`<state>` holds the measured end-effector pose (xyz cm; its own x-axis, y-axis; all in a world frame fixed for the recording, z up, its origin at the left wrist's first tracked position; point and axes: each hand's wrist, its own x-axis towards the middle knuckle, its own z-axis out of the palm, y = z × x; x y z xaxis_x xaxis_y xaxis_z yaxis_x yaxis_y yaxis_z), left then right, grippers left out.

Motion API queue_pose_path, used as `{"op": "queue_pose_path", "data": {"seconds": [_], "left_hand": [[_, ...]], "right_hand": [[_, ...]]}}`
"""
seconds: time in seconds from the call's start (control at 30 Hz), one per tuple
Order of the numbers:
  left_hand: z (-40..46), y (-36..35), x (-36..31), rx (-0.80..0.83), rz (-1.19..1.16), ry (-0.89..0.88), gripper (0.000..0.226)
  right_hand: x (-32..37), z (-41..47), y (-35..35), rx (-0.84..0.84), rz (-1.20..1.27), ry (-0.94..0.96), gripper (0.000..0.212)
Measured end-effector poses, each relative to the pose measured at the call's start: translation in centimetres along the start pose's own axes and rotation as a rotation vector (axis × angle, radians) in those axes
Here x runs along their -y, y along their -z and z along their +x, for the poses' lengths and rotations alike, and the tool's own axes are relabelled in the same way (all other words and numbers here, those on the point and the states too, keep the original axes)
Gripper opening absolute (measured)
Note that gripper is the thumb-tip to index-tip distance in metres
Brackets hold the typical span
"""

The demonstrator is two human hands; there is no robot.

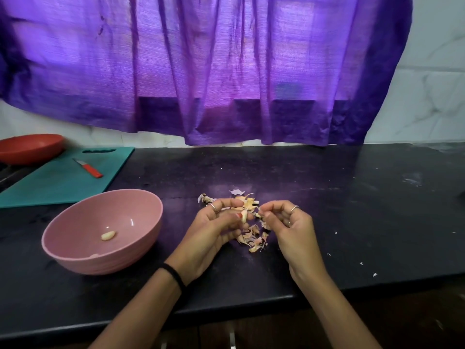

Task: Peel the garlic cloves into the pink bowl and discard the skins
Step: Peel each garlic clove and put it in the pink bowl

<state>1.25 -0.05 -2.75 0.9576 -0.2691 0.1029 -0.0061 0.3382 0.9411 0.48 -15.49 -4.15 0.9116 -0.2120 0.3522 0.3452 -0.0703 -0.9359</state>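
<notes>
Here, left hand (221, 224) holds a garlic clove (243, 214) in a narrow grip, thumb and curled fingers pinched round it, just above the table (327, 197). Right hand (284, 222) sits close beside, its fingertips (263, 212) pinching a scrap of skin at the clove's edge; grip tight and small. Whether the scrap is still attached to the clove cannot be told.

Directly under and behind both hands: a loose heap of garlic skins (253, 239), papery, pale tan, lying on the table. A few white flecks scattered further toward the right edge.

To the left, well apart from the hands: the pink bowl (75, 258), upright, one peeled clove (108, 235) lying on its floor. Judged early in the task.

Further left and back: a teal cutting board (50, 182) with a small red-handled knife (88, 168) on it, and a red bowl (30, 147) overlapping its far corner. Purple curtain (201, 71) hangs behind.

Handling, as judgement: the clove is small, light, firm, likely slick once bare, so it wants holding by its sides with the tip left free. Skin is thin, brittle, tears in bits; best caught at a lifted edge with a nail. The heap is feather-light and would scatter if swept carelessly.
</notes>
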Motion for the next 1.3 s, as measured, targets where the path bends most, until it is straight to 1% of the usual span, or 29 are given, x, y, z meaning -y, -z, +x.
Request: {"op": "queue_pose_path", "data": {"seconds": [0.1,0.2,0.3,0.33,0.43,0.5,0.63,0.77,0.83,0.9,0.97,1.07,1.13,1.3], "left_hand": [[0.0,0.1,0.1,0.006,0.008,0.002,0.025],[0.1,0.0,0.1,0.009,0.016,0.006,0.024],[0.1,0.0,0.1,0.021,0.029,0.011,0.021],[0.0,0.1,0.1,0.024,0.028,0.012,0.021],[0.0,0.1,0.2,0.047,0.025,0.015,0.021],[0.0,0.1,0.2,0.058,0.023,0.016,0.021],[0.0,0.0,0.2,0.07,0.034,0.001,0.022],[0.1,0.1,0.3,0.043,0.025,-0.033,0.023],[0.1,0.1,0.4,0.025,-0.004,-0.046,0.023],[0.1,0.1,0.4,0.019,0.028,-0.062,0.027],[0.1,0.0,0.6,0.01,0.112,-0.084,0.031],[0.2,0.1,0.8,-0.015,0.167,-0.12,0.021],[0.3,0.1,0.9,-0.012,0.182,-0.138,0.015],[0.2,0.3,1.0,0.02,0.196,-0.141,0.019]], "right_hand": [[0.2,0.0,-0.1,0.005,0.037,0.009,0.02],[0.2,-0.1,-0.2,0.005,0.016,0.032,0.024],[0.1,-0.2,-0.1,0.036,-0.04,0.048,0.013],[-0.1,-0.2,-0.1,0.061,-0.062,0.044,0.012],[-0.5,0.0,-0.1,0.125,-0.109,0.021,0.02],[-0.5,0.1,-0.1,0.137,-0.114,0.014,0.022],[-0.4,0.0,-0.2,0.102,-0.096,0.048,0.014],[-0.5,0.1,-0.1,0.086,-0.085,0.077,0.01],[-0.6,0.1,-0.1,0.058,-0.049,0.067,0.008],[-0.6,0.1,-0.1,0.037,-0.028,0.059,0.008],[-0.6,0.1,-0.1,0.041,-0.048,0.075,0.011],[-0.4,0.0,0.0,0.071,-0.106,0.114,0.02],[-0.3,0.0,0.1,0.085,-0.124,0.13,0.019],[-0.5,0.2,0.3,0.12,-0.056,0.101,0.028]]}}
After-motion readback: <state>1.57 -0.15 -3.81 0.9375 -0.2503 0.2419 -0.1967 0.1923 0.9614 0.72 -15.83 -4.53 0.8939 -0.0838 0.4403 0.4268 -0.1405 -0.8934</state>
